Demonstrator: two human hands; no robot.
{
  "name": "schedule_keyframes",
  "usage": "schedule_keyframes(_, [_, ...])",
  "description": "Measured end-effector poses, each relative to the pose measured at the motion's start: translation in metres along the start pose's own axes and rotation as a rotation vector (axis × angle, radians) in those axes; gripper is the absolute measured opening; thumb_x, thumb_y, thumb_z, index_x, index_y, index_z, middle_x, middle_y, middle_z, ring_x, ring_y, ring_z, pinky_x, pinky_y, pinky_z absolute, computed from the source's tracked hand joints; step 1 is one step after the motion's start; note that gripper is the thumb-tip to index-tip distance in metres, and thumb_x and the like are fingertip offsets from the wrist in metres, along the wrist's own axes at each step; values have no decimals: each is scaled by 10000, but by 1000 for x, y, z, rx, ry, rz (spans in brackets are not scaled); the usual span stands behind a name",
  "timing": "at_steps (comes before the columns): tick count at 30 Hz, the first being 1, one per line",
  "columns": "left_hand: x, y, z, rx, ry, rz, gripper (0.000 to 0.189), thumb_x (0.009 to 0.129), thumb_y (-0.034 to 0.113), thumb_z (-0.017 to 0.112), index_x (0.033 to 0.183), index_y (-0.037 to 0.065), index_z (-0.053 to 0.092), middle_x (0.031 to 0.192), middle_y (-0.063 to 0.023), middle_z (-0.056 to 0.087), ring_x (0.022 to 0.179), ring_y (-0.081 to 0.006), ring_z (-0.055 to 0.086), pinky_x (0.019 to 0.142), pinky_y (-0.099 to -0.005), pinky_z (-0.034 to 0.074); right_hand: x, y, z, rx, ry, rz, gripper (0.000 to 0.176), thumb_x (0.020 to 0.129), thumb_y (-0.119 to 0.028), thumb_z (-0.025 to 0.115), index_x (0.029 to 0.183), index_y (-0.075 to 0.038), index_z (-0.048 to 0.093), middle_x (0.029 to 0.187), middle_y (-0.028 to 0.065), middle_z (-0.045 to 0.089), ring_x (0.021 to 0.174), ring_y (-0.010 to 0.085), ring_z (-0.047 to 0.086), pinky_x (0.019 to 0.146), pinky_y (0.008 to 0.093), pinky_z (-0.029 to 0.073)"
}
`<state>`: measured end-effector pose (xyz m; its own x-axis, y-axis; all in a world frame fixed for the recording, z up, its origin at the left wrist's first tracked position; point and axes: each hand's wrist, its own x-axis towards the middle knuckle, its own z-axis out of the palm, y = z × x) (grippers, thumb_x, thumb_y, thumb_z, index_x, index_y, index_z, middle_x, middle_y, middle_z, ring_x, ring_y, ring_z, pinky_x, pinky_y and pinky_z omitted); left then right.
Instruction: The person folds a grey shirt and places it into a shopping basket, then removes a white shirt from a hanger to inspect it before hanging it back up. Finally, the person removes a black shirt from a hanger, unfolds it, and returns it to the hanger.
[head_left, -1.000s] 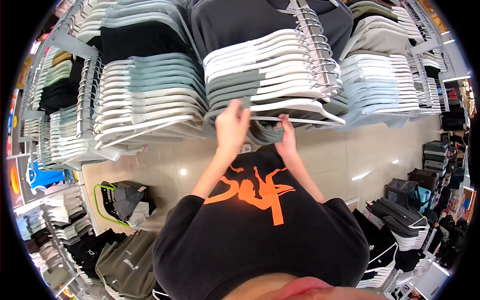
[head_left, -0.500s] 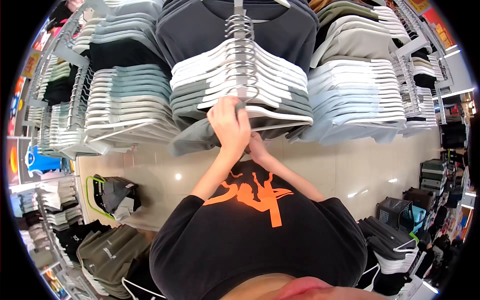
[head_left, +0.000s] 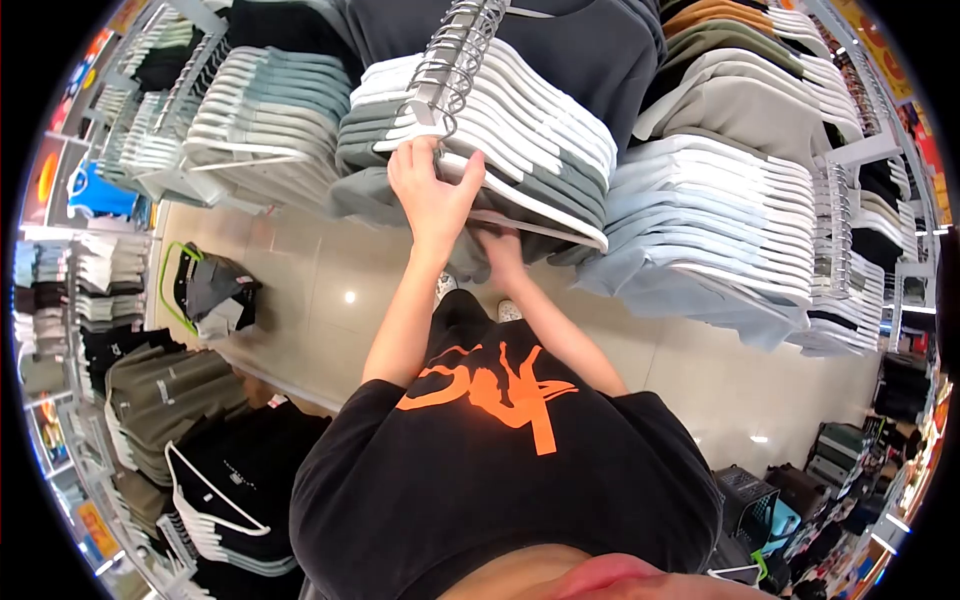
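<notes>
Left hand (head_left: 432, 195) curls fingers (head_left: 410, 162) round a smooth, arched white hanger (head_left: 535, 201); right hand (head_left: 502, 256) touches draped grey cloth (head_left: 466, 262), grip unclear.

The foremost white hanger (head_left: 570, 223) slants across the view, its right shoulder and thin lower bar uncovered. A dark grey-green shirt (head_left: 368, 200) bunches loosely behind and below it; the neckline is hidden.

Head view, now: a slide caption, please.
Left hand on the front white hanger, right hand below it, at a rail of hanging clothes.
</notes>
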<state>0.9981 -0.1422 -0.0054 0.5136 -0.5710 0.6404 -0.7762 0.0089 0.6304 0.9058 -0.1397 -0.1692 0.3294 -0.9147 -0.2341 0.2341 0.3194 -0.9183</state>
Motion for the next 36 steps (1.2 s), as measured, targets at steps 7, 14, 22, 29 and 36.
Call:
schedule_keyframes(7, [1,-2,-10,-3,-58,97,296,611,193,681,802,39,515,816,-94,496,790,-293,440,754,-381,337,-26,-17,-128,-395,156,-366,187,702,27,497,873,-18,555,735,8,524,601,64,474,546,204,389])
schedule_keyframes(14, [5,-6,-8,18,-75,164,242,628,146,657,803,45,524,813,-71,520,806,-283,461,776,-389,339,-52,-50,-187,-521,21,-216,141,669,10,525,807,17,559,696,-10,511,560,41,407,505,184,337])
schedule_keyframes(22, [5,-10,-16,-106,-161,62,308,660,228,693,849,41,540,836,-72,548,810,-259,493,797,-352,360,-67,-133,-109,-708,167,-512,176,653,-40,545,807,43,529,640,85,495,513,139,429,489,247,348])
schedule_keyframes(29, [-11,-92,-58,187,-309,121,336,679,267,687,910,56,565,845,-74,569,865,-263,507,790,-352,373,-54,-134,-68,-810,74,-678,146,722,-124,612,674,-21,520,592,55,501,514,194,460,501,298,368])
schedule_keyframes(36, [-57,-171,-90,-48,-213,-468,219,754,192,640,868,36,537,724,-84,566,657,-153,516,631,-280,423,-70,-52,-83,-724,-86,-191,181,789,-170,582,712,-10,542,529,38,483,461,84,398,457,237,334])
